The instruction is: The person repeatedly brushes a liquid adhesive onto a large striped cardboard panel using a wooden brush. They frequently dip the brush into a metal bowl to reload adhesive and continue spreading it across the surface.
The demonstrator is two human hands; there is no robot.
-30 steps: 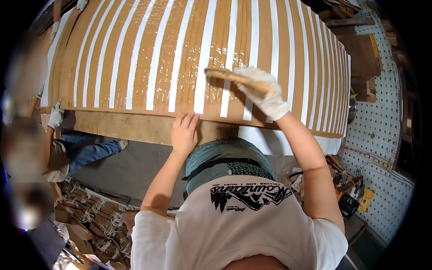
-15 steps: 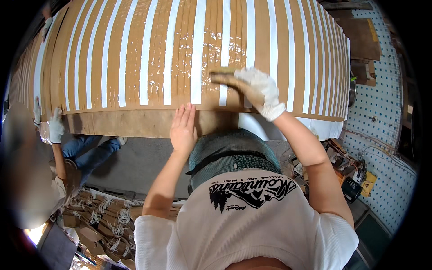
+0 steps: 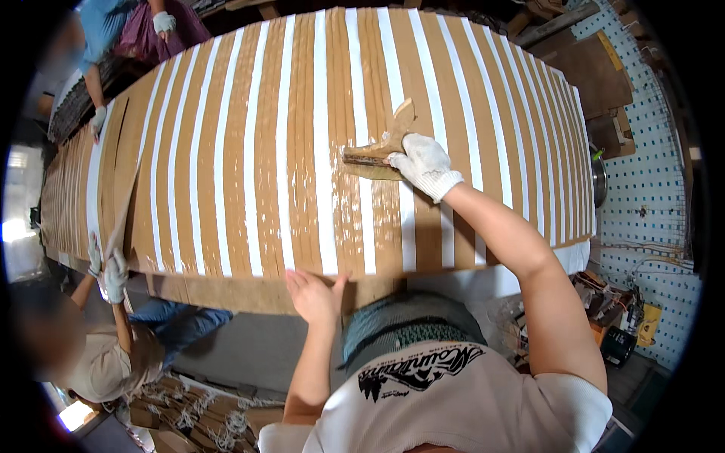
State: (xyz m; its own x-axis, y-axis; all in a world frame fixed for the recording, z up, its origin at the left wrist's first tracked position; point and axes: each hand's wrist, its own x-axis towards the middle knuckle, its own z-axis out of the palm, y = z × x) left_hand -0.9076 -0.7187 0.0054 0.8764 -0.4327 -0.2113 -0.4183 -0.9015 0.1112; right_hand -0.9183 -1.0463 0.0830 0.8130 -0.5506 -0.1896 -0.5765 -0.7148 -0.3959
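My right hand [image 3: 428,167], in a white knit glove, is closed around a wide flat brush [image 3: 368,160] with a tan handle, held over the middle of the layered sheets. Brown paper sheets [image 3: 303,113] lie overlapped, with white strips [image 3: 325,189] showing between them. Wet, shiny patches gleam near the brush. My left hand [image 3: 313,298] is bare and open, fingers and thumb spread, resting at the sheets' near edge.
At the left, a co-worker's gloved hands [image 3: 115,275] hold a lifted brown strip [image 3: 130,200]. Another person's gloved hand [image 3: 98,121] touches the far left edge. A wooden board edge [image 3: 226,293] runs along my side. Tools and a machine [image 3: 619,341] clutter the floor at right.
My view has shifted, showing more of the table's far side. The brush has turned so its handle points away from me. My left thumb has spread out. The co-worker now lifts a brown strip.
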